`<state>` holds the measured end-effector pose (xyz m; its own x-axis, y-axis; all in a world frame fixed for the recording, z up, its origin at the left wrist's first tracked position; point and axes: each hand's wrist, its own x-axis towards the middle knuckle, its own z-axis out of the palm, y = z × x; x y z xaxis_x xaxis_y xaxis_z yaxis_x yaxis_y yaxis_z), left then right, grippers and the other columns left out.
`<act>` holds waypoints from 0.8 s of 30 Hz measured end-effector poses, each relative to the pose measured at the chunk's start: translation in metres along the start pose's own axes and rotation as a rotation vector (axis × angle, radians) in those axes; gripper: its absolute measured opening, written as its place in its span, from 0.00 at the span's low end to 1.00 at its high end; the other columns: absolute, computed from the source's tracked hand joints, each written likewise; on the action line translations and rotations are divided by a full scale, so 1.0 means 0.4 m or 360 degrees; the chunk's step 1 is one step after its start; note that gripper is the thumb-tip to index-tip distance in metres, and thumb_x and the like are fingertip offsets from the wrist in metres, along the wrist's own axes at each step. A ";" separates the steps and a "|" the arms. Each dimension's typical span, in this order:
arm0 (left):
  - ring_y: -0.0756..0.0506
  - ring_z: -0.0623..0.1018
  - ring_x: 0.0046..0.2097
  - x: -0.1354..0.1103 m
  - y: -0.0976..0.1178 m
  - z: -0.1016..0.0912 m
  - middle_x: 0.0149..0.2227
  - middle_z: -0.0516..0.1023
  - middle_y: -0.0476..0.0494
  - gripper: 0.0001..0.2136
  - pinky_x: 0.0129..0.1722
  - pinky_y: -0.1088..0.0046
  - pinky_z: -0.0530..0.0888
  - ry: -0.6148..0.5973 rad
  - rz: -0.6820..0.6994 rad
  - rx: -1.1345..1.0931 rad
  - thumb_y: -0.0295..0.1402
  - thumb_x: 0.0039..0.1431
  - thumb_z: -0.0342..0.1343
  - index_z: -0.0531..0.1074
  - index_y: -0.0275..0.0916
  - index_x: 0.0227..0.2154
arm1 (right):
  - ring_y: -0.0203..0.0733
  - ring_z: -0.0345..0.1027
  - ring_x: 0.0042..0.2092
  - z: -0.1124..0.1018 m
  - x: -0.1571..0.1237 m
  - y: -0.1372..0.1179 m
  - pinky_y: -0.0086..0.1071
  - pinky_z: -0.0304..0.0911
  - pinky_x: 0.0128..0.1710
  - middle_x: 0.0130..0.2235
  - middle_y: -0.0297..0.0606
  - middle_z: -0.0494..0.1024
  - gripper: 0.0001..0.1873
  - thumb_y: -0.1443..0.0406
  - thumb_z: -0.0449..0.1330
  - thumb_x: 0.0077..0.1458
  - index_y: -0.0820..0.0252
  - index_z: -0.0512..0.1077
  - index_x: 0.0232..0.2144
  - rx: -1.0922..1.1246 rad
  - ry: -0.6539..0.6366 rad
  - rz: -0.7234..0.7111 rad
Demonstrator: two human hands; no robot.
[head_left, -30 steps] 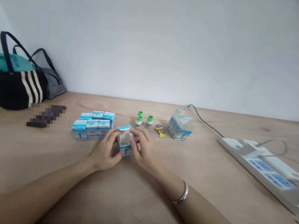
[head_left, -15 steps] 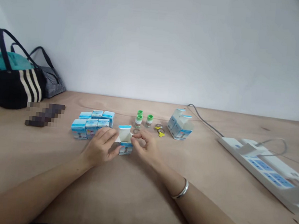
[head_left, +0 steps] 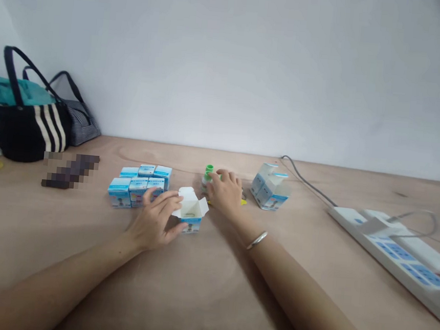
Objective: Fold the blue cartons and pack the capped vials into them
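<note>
Open box [head_left: 192,221] stands held by left hand [head_left: 156,222], right hand [head_left: 225,194] beyond.

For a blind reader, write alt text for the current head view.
A person's left hand touches a small open blue-and-white cardboard box on a brown wooden table; the right hand is at small cylindrical green-topped bottles. Grouped blue-and-white cardboard boxes stand left; a long white plastic power strip lies right.

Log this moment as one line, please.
left hand: holding open box | right hand: at green-capped bottles | closed boxes: grouped, left side
</note>
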<state>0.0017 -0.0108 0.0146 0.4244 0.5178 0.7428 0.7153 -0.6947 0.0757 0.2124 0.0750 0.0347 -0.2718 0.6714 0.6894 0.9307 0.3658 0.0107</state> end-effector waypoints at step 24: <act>0.38 0.71 0.55 -0.017 -0.018 0.019 0.51 0.72 0.33 0.26 0.59 0.50 0.49 0.0055 -0.0013 0.0004 0.40 0.54 0.56 0.56 0.39 0.53 | 0.42 0.65 0.39 -0.178 -0.070 -0.071 0.40 0.51 0.46 0.35 0.35 0.77 0.07 0.61 0.56 0.57 0.57 0.65 0.29 0.0720 0.0106 -0.0467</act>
<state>-0.0021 -0.0054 0.0040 0.3994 0.5059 0.7646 0.7201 -0.6893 0.0799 0.2108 0.0000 0.0667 -0.4745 0.4625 0.7490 0.6158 0.7824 -0.0930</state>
